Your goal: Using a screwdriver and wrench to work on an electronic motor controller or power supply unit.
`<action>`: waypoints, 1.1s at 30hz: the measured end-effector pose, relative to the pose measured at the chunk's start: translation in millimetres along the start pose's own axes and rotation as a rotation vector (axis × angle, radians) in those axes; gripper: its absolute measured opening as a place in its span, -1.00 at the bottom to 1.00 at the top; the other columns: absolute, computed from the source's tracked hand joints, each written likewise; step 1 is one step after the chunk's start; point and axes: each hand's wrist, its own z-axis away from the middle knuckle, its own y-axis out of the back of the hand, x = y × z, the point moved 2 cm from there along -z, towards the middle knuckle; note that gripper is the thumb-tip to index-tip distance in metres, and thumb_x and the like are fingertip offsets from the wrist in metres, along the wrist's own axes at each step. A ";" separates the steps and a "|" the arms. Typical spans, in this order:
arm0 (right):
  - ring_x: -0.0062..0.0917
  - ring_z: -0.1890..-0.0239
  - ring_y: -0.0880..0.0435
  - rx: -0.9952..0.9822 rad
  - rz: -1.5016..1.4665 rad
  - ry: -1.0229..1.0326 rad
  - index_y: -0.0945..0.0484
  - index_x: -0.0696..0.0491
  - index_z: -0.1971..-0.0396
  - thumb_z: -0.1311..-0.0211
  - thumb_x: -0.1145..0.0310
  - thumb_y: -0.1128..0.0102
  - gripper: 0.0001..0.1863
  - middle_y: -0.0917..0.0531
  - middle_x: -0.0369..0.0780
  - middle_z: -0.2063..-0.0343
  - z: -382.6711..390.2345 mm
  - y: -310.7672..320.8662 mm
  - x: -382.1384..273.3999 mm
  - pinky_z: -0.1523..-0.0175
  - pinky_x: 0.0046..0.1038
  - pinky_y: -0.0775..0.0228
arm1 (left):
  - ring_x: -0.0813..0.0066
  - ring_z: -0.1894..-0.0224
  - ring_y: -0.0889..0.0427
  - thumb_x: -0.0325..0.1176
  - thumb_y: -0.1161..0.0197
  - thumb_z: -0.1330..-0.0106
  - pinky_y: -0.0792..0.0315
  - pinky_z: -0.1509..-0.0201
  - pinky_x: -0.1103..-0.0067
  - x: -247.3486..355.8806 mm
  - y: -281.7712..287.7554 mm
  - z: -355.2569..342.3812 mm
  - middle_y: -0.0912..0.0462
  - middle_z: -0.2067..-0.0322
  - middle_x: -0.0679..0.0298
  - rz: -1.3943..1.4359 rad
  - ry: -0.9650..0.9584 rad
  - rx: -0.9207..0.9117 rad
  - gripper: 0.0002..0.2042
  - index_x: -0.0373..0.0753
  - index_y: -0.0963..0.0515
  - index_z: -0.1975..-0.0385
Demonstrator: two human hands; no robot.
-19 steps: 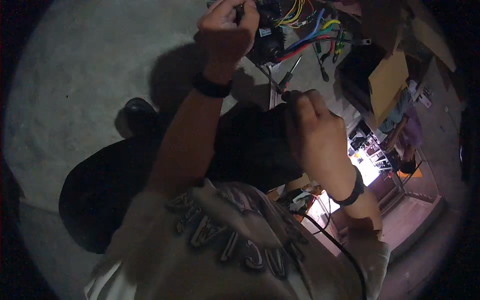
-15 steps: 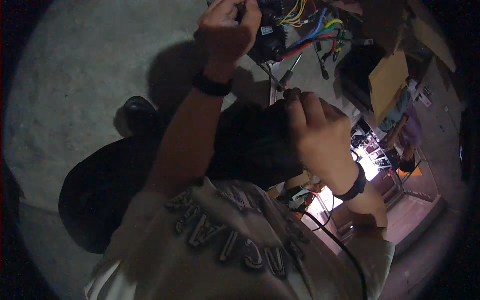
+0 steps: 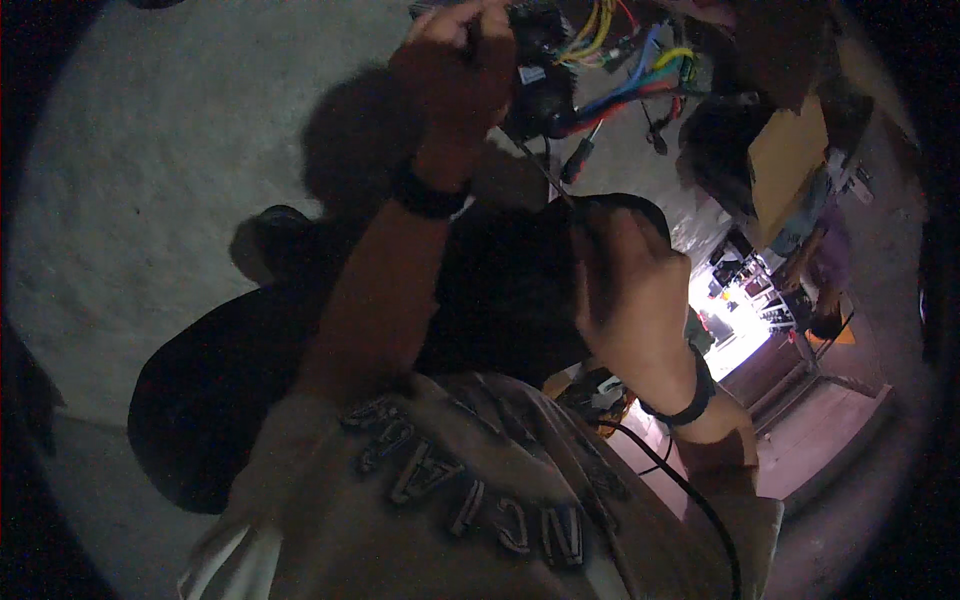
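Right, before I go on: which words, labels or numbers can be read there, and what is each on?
Large dark-edged letters across the dull beige cloth shirt: legible in part, but I won't copy them out.
Small pale rectangular label on the black box-shaped device: too small and blurred to read.
I can make out no other lettering.
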 end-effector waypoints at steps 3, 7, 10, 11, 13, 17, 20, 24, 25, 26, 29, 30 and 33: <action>0.07 0.42 -0.63 0.077 -0.110 -0.046 -0.53 0.17 0.31 -0.20 0.41 -0.25 -0.84 -0.63 0.06 0.46 -5.2 -4.4 4.4 0.32 -0.02 -0.47 | 0.25 0.26 -0.70 -0.36 -0.21 -0.35 -0.57 0.14 0.42 23.6 0.1 -9.3 -0.74 0.29 0.14 0.195 0.362 0.101 -0.80 -0.35 -0.71 0.25; 0.11 0.41 -0.63 0.119 -0.232 -0.080 -0.51 0.19 0.39 -0.22 0.42 -0.23 -0.85 -0.62 0.11 0.50 -7.0 -2.9 14.5 0.29 0.00 -0.46 | 0.47 0.27 -0.68 -0.39 -0.26 -0.33 -0.55 0.14 0.51 25.6 -5.2 -9.7 -0.75 0.31 0.17 0.653 0.865 0.309 -0.80 -0.40 -0.70 0.25; 0.11 0.41 -0.63 0.115 -0.206 -0.054 -0.50 0.20 0.45 -0.20 0.43 -0.23 -0.84 -0.61 0.11 0.51 -9.9 -1.8 15.4 0.28 -0.01 -0.46 | 0.48 0.27 -0.67 -0.35 -0.25 -0.36 -0.55 0.14 0.53 17.1 -12.3 -3.6 -0.75 0.33 0.17 0.679 0.713 0.329 -0.78 -0.40 -0.71 0.25; 0.05 0.37 -0.65 0.120 -0.160 -0.029 -0.54 0.21 0.40 -0.18 0.43 -0.26 -0.85 -0.64 0.09 0.47 -9.7 -4.1 14.7 0.26 -0.09 -0.46 | 0.48 0.27 -0.67 -0.35 -0.25 -0.36 -0.55 0.14 0.53 14.5 -14.3 0.6 -0.75 0.33 0.17 0.665 0.700 0.336 -0.78 -0.40 -0.71 0.25; 0.00 0.33 -0.68 0.141 -0.110 -0.002 -0.58 0.21 0.35 -0.17 0.43 -0.29 -0.84 -0.66 0.07 0.43 -8.8 -1.3 14.9 0.24 -0.17 -0.47 | 0.50 0.29 -0.65 -0.32 -0.22 -0.40 -0.53 0.15 0.53 15.5 -20.4 -2.8 -0.74 0.33 0.19 0.725 0.708 0.328 -0.76 -0.40 -0.71 0.26; 0.02 0.26 -0.67 0.133 -0.079 0.052 -0.56 0.17 0.27 -0.05 0.47 -0.31 -0.78 -0.67 0.05 0.34 -8.7 -0.7 17.1 0.16 -0.12 -0.48 | 0.52 0.28 -0.64 -0.32 -0.19 -0.42 -0.51 0.15 0.54 4.5 -10.6 -1.3 -0.74 0.28 0.23 0.416 0.754 0.119 -0.76 -0.37 -0.70 0.20; 0.02 0.20 -0.66 0.114 -0.071 0.045 -0.55 0.17 0.24 -0.01 0.50 -0.31 -0.74 -0.66 0.04 0.29 -4.4 -0.9 21.2 0.11 -0.12 -0.49 | 0.73 0.54 -0.31 -0.22 -0.30 -0.35 -0.20 0.46 0.66 1.2 -3.7 -2.8 -0.34 0.63 0.50 0.652 0.504 0.243 -0.73 -0.25 -0.69 0.09; 0.09 0.19 -0.63 0.138 -0.069 0.150 -0.50 0.19 0.18 -0.06 0.47 -0.33 -0.69 -0.63 0.07 0.22 2.2 -2.4 36.2 0.09 -0.03 -0.49 | 0.73 0.51 -0.23 -0.25 -0.31 -0.27 -0.18 0.42 0.67 3.3 0.0 4.6 -0.25 0.62 0.52 0.785 0.550 0.111 -0.68 -0.25 -0.67 0.03; 0.09 0.19 -0.63 0.144 -0.073 0.159 -0.50 0.19 0.18 -0.06 0.47 -0.33 -0.69 -0.63 0.07 0.22 4.8 0.1 39.0 0.09 -0.03 -0.49 | 0.73 0.51 -0.20 -0.26 -0.32 -0.24 -0.15 0.42 0.67 4.3 2.2 5.3 -0.21 0.61 0.53 0.753 0.547 0.069 -0.66 -0.25 -0.67 0.03; 0.07 0.19 -0.64 0.166 -0.096 0.183 -0.53 0.17 0.17 -0.08 0.47 -0.32 -0.71 -0.63 0.04 0.22 8.4 5.1 41.1 0.08 -0.05 -0.49 | 0.73 0.51 -0.20 -0.26 -0.32 -0.24 -0.15 0.42 0.67 6.4 5.1 7.0 -0.21 0.61 0.53 0.746 0.541 0.074 -0.66 -0.25 -0.67 0.03; 0.01 0.19 -0.65 0.244 -0.097 0.227 -0.59 0.15 0.16 -0.10 0.47 -0.31 -0.72 -0.64 0.00 0.23 14.0 22.9 46.0 0.09 -0.09 -0.50 | 0.71 0.52 -0.16 -0.29 -0.34 -0.22 -0.12 0.43 0.66 12.8 9.1 4.6 -0.16 0.60 0.53 0.678 0.562 0.039 -0.64 -0.25 -0.65 0.00; -0.02 0.20 -0.66 0.293 -0.079 0.244 -0.61 0.14 0.16 -0.11 0.46 -0.32 -0.73 -0.65 -0.02 0.24 13.9 28.2 45.9 0.10 -0.13 -0.50 | 0.72 0.53 -0.15 -0.30 -0.35 -0.21 -0.11 0.45 0.66 11.8 8.5 5.5 -0.16 0.61 0.53 0.688 0.546 0.054 -0.63 -0.25 -0.65 -0.01; -0.07 0.21 -0.67 0.465 -0.137 0.288 -0.63 0.14 0.17 -0.11 0.45 -0.34 -0.74 -0.67 -0.04 0.26 4.5 38.8 43.6 0.13 -0.19 -0.50 | 0.73 0.54 -0.14 -0.33 -0.36 -0.19 -0.09 0.46 0.68 10.3 6.9 6.8 -0.16 0.62 0.54 0.687 0.537 0.078 -0.62 -0.25 -0.64 -0.02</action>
